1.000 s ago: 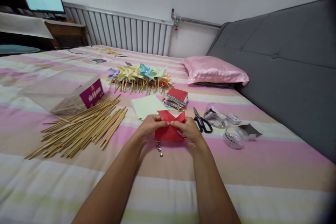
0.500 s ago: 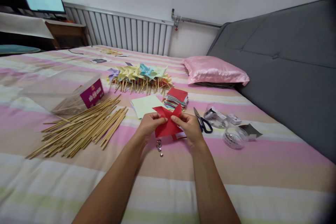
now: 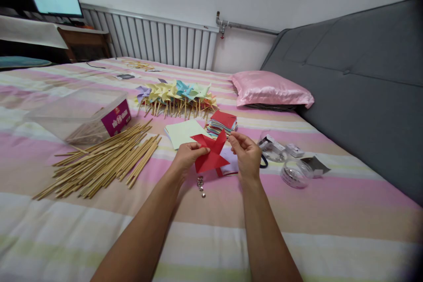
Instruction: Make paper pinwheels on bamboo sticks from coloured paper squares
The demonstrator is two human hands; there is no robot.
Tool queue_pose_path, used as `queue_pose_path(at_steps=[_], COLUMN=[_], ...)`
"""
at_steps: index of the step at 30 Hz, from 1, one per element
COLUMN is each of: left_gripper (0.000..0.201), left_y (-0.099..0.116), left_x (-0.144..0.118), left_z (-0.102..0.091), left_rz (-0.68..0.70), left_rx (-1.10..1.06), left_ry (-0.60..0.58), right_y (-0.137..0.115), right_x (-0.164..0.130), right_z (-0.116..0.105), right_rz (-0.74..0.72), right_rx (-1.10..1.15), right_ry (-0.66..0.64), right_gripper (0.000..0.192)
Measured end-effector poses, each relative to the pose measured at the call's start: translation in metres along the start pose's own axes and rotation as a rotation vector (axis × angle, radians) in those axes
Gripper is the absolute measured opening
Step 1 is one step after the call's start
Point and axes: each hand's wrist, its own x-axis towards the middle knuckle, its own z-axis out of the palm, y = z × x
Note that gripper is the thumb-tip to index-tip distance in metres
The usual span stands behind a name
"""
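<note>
My left hand (image 3: 187, 157) pinches a red paper pinwheel (image 3: 209, 154) at its middle, holding it just above the striped bedsheet. My right hand (image 3: 245, 155) is beside the pinwheel's right edge, fingers curled and slightly apart, touching or just off one paper tip; I cannot tell if it holds anything. Small metal pins (image 3: 200, 183) lie on the sheet just below the pinwheel. A bit of lilac paper (image 3: 230, 165) shows under the right hand.
A pile of bamboo sticks (image 3: 105, 158) lies left, by a clear box (image 3: 82, 114). Finished pinwheels (image 3: 176, 94), a stack of coloured paper (image 3: 222, 124), a pale green sheet (image 3: 185, 133), scissors (image 3: 263, 161), tape rolls (image 3: 292, 172) and a pink pillow (image 3: 271, 90) lie around.
The pinwheel has been lifted and turned a little. My right hand has let go of the centre fold and moved right and up, leaving my left hand holding the paper.
</note>
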Motion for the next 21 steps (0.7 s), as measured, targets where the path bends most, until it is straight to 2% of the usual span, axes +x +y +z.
queue_pose_path(at_steps=[2,4,9,12,16,21], left_gripper=[0.021,0.02,0.021,0.019,0.014,0.013], left_y=[0.0,0.0,-0.001,0.0,0.001,0.0], left_x=[0.002,0.005,0.014,0.015,0.013,0.012], left_z=[-0.001,-0.004,-0.009,-0.01,-0.008,-0.008], left_rz=[-0.013,-0.027,-0.033,-0.057,-0.069,-0.074], left_rx=[-0.056,-0.136,-0.317,-0.363,-0.384,-0.365], left_ry=[0.057,0.126,0.184,0.186,0.17,0.149], right_y=[-0.002,-0.005,-0.01,-0.006,0.004,0.009], right_x=[-0.001,-0.003,-0.013,-0.017,-0.017,-0.016], right_z=[-0.001,-0.002,-0.003,0.0,0.002,0.002], right_rz=[-0.079,-0.12,-0.04,-0.014,-0.076,-0.054], right_rx=[0.001,-0.015,-0.121,-0.233,-0.333,-0.265], right_ry=[-0.01,-0.083,-0.523,-0.69,-0.697,-0.656], right_gripper=[0.027,0.022,0.021,0.029,0.027,0.019])
